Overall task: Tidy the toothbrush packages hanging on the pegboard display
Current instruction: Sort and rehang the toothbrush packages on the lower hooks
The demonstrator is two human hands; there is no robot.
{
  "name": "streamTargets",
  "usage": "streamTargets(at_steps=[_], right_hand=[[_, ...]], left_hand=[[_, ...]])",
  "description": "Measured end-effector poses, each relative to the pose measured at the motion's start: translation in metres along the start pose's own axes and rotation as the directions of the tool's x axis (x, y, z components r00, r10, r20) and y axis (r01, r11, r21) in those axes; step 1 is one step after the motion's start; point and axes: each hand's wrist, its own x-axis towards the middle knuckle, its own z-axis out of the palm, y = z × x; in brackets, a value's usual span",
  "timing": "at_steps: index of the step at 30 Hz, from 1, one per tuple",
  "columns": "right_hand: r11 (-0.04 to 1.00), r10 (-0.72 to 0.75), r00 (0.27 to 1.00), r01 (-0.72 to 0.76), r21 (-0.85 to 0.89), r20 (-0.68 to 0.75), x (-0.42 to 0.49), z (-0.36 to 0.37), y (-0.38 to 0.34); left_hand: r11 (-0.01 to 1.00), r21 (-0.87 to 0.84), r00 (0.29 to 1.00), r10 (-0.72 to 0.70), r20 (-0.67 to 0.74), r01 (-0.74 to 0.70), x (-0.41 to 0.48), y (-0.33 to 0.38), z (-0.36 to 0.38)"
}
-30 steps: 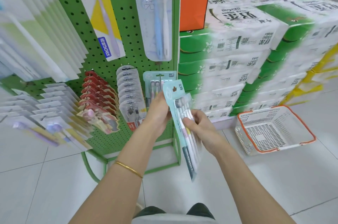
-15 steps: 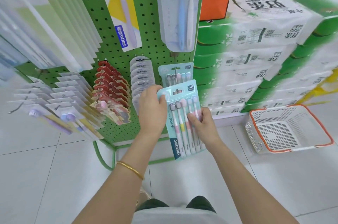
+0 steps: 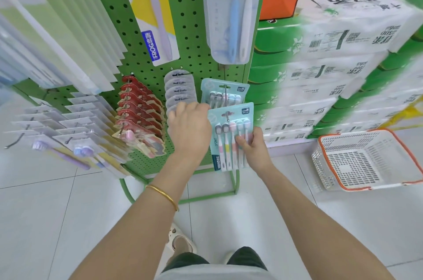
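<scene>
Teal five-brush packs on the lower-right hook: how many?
2. Front pack sits at the outer end of the hook, pinched by the right hand; second pack hangs behind it, nearer the pegboard. More could be hidden between them.

pegboard [image 3: 137, 28]: green, perforated, upright on the floor.
pegboard bottom-right hook: front five-brush pack [image 3: 223, 142], rear five-brush pack [image 3: 225, 88] behind it.
pegboard bottom-middle: clear packs [image 3: 179, 87], red packs [image 3: 139, 106].
pegboard top: FROG pack [image 3: 155, 16], twin-brush pouch [image 3: 229, 16].
floor [image 3: 68, 222]: white tile; basket [image 3: 366, 160] and stacked tissue packs [image 3: 320, 73], right of pegboard.
</scene>
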Motion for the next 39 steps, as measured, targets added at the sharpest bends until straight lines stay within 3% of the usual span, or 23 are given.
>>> streamTargets(at_steps=[7,19,25,32,36,39], right_hand=[[0.996,-0.052,0.999,0.052,-0.075,0.011,0.038,0.003,-0.015],[0.980,0.027,0.997,-0.014,-0.196,0.068,0.063,0.007,-0.022],[0.959,0.136,0.990,-0.127,-0.252,0.022,0.068,0.008,-0.025],[0.893,0.253,0.967,-0.246,-0.376,-0.032,0.033,0.003,-0.004],[0.873,0.289,0.944,-0.191,-0.449,0.161,-0.001,0.027,0.003],[0.920,0.158,0.957,-0.053,-0.388,0.243,-0.019,0.052,-0.008]], left_hand=[[0.997,0.043,0.998,0.067,0.001,-0.067,0.016,-0.003,0.002],[0.989,0.056,0.989,0.133,0.062,-0.136,0.028,-0.006,0.005],[0.989,-0.006,0.988,0.149,0.051,-0.149,0.018,-0.011,0.005],[0.964,-0.262,0.981,-0.011,-0.195,-0.042,-0.032,-0.023,-0.003],[0.923,-0.381,0.966,-0.149,-0.211,0.059,-0.059,-0.043,0.005],[0.881,-0.442,0.952,-0.260,-0.160,0.166,-0.070,-0.059,0.011]])
